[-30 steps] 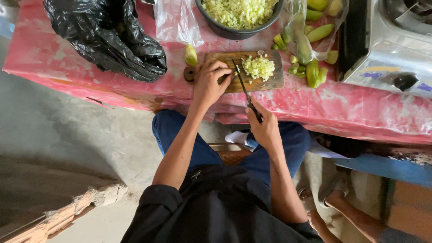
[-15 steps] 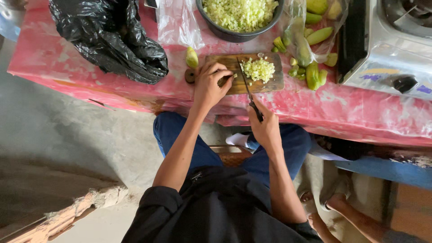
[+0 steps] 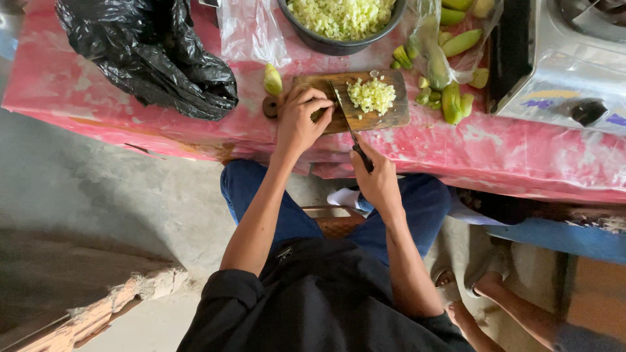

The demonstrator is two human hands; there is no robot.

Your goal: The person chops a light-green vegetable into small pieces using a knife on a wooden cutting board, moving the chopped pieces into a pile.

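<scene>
Head view looks straight down on a wooden cutting board (image 3: 365, 104) lying on a pink-covered table (image 3: 521, 156), the knife (image 3: 344, 116) laid across it. The likeliest trouble, as I judge it, is a nick — the left hand (image 3: 301, 120) sits with its curled fingers (image 3: 318, 104) pressed together on a small green piece, right against the blade. If the knuckles creep forward or the piece rolls, the edge could meet skin. The board also hangs close to the near table edge, so hard chopping may shift it. The chopped pile (image 3: 372, 96) lies just right of the blade and could scatter toward the green fruits (image 3: 450, 101).

The right hand (image 3: 375, 179) grips the dark handle, fingers wrapped closed, wrist low off the near edge. Both forearms reach up from the lap — elbows bent. A dark bowl (image 3: 339, 42) of chopped bits stands farther back, a black plastic bag (image 3: 150, 55) well to the left.
</scene>
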